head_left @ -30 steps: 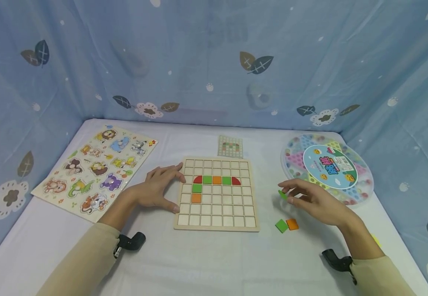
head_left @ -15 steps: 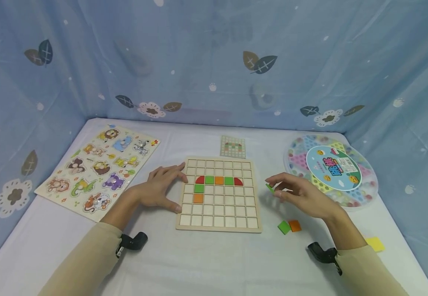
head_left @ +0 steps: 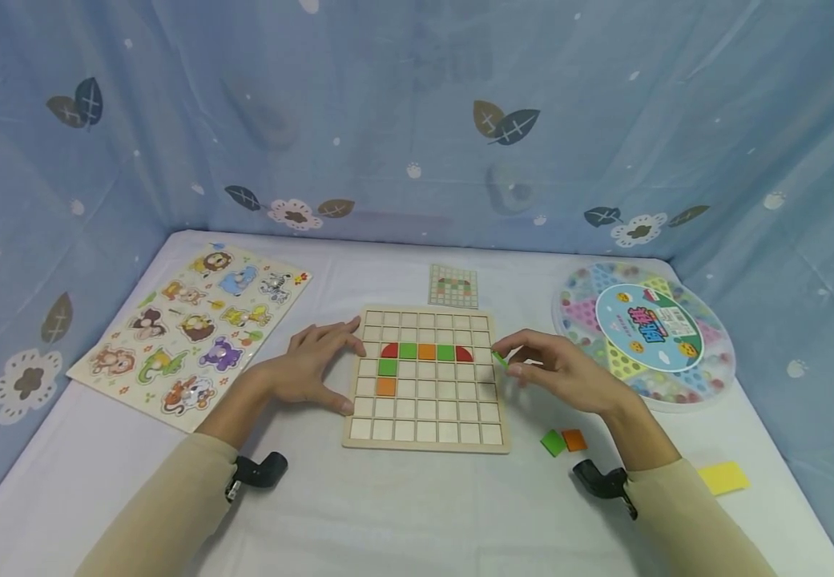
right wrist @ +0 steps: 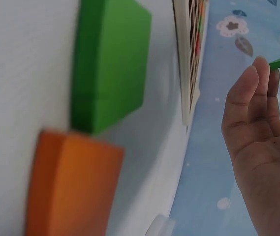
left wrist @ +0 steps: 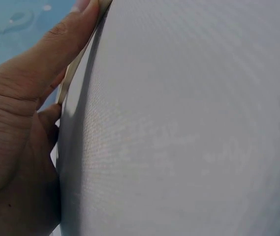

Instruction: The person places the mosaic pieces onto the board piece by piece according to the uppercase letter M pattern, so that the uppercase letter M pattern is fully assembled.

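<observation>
The wooden grid board [head_left: 417, 444] lies flat in the middle of the head view. Red, green and orange pieces [head_left: 427, 353] form a row across it, with a green and an orange square going down its left side. My left hand [head_left: 310, 369] rests at the board's left edge, thumb and fingertips spread apart and touching it. A green square tile [head_left: 499, 360] is pinched between the fingertips and thumb of my right hand [head_left: 564, 373], held tilted above the board's right edge. On the cloth below that hand lie a loose green tile [head_left: 553, 442] and an orange tile [head_left: 574, 440].
Behind the board lies a small pattern card [head_left: 453, 286]. An animal puzzle board [head_left: 193, 328] is on the left. A round clear box [head_left: 650, 328] with a printed label stands at the right. A yellow piece [head_left: 723, 478] lies beside the right sleeve.
My right hand has moved left with the green tile, from beside the round box to the board's right edge. The left hand stays at the left edge.
</observation>
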Demonstrator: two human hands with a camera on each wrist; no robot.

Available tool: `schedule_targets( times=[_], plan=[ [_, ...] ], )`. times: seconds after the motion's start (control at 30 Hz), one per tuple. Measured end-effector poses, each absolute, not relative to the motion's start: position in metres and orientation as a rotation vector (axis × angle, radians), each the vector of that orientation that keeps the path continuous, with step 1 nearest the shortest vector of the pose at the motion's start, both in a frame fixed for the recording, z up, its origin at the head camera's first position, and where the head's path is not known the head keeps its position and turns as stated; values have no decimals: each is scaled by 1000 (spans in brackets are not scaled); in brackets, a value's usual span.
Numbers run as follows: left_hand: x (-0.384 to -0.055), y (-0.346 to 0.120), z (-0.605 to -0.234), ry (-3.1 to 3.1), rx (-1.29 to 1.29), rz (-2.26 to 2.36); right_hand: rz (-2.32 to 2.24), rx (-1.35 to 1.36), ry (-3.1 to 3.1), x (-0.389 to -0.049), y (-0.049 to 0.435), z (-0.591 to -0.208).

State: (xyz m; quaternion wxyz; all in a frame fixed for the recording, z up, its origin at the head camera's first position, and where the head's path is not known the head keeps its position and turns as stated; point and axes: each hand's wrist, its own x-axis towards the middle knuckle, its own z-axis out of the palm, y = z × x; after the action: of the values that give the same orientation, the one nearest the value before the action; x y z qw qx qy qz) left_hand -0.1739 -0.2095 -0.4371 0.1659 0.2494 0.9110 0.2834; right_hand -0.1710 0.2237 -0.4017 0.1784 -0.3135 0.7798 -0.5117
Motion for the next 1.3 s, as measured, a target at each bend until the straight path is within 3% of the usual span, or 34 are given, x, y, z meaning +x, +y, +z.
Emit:
schedule_targets(
  times=[1.3],
  plan=[
    [-173,-211,-436,2586,719,797,-1272,-1060,2211,-198,139,-406]
  ],
)
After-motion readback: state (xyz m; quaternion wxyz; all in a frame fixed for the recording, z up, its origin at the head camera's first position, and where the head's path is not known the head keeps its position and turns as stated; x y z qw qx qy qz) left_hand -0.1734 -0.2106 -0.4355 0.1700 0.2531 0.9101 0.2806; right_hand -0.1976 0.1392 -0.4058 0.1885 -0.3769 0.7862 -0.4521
